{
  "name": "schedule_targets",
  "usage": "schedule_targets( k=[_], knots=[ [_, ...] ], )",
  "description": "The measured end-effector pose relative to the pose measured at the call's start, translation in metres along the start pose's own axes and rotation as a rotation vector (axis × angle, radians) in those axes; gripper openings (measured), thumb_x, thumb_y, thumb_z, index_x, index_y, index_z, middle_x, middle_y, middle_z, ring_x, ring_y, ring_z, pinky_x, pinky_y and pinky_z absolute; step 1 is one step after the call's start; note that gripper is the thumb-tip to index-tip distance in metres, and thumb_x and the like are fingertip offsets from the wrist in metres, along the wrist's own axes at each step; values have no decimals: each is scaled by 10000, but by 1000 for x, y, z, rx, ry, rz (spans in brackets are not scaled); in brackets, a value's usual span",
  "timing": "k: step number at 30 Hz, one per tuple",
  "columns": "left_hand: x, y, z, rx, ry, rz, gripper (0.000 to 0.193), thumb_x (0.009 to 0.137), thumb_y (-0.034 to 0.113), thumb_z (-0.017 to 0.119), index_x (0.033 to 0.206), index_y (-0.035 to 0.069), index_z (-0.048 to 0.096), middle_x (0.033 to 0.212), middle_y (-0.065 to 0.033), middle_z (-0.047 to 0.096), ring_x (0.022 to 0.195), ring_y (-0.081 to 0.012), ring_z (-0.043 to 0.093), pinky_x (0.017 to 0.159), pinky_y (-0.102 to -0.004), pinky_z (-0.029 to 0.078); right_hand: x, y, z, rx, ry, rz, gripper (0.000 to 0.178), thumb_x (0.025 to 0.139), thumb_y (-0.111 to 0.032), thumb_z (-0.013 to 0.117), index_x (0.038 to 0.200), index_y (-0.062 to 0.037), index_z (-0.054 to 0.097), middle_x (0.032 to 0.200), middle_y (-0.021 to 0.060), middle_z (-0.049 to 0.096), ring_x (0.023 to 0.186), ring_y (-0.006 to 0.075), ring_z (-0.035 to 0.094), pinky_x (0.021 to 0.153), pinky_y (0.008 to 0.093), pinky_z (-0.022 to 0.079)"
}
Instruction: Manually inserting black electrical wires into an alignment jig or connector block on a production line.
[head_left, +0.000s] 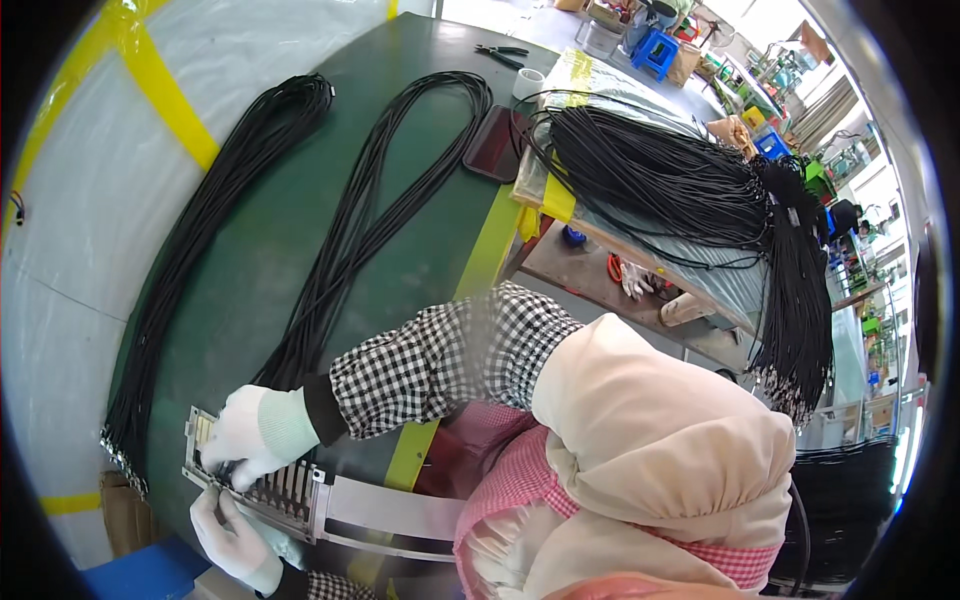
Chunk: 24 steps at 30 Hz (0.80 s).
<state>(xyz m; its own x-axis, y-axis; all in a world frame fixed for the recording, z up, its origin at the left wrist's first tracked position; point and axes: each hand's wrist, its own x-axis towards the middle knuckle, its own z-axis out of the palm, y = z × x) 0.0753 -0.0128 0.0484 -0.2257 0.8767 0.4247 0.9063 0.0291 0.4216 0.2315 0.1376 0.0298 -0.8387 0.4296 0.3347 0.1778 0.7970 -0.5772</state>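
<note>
A metal slotted fixture (318, 505) lies at the table's near left edge, with dark cable ends laid in a row across it. My right hand (238, 440), in a white glove with a pale green cuff, bends over its left part. Its fingers are closed on a black cable (224, 468), most of which they hide. My left hand (232, 545), also white-gloved, is at the fixture's near edge, thumb and fingertips brought together close below the right fingers. What the left fingertips pinch is too small to tell. A bundle of black cables (300, 325) runs from behind my right hand across the table.
Another black cable bundle (215, 195) lies along the left of the green table (420, 235). A phone (494, 145), a tape roll (528, 84) and pliers (502, 54) lie at the far side. Right, a side table carries a large cable pile (660, 165). A blue box (150, 572) stands lower left.
</note>
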Motion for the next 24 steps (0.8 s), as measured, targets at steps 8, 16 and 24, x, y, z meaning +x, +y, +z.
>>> schedule_targets(
  k=[8, 16, 24],
  knots=[
    [0, -4, -5, -116, -291, 3, 118, 876, -21, 565, 989, -20, 602, 927, -125, 597, 830, -270, 554, 804, -334, 456, 6, 36, 9, -288, 19, -114, 163, 812, -347, 631, 850, -213, 715, 822, 16, 711, 747, 281, 656, 681, 455, 527],
    [-8, -11, -15, -188, -315, -63, 151, 848, -22, 604, 998, -18, 608, 920, -126, 580, 815, -262, 546, 773, -333, 460, 11, 29, 24, -281, 195, -233, 173, 776, -335, 628, 765, -186, 714, 790, 36, 704, 710, 299, 645, 640, 441, 523],
    [-7, -10, -7, -429, -213, -182, 224, 834, 40, 665, 1056, 23, 639, 1095, -84, 541, 871, -204, 591, 795, -289, 485, -9, 23, -1, -219, 135, -165, 98, 809, -221, 682, 876, -151, 692, 875, 24, 612, 827, 249, 594, 775, 352, 483]
  ],
)
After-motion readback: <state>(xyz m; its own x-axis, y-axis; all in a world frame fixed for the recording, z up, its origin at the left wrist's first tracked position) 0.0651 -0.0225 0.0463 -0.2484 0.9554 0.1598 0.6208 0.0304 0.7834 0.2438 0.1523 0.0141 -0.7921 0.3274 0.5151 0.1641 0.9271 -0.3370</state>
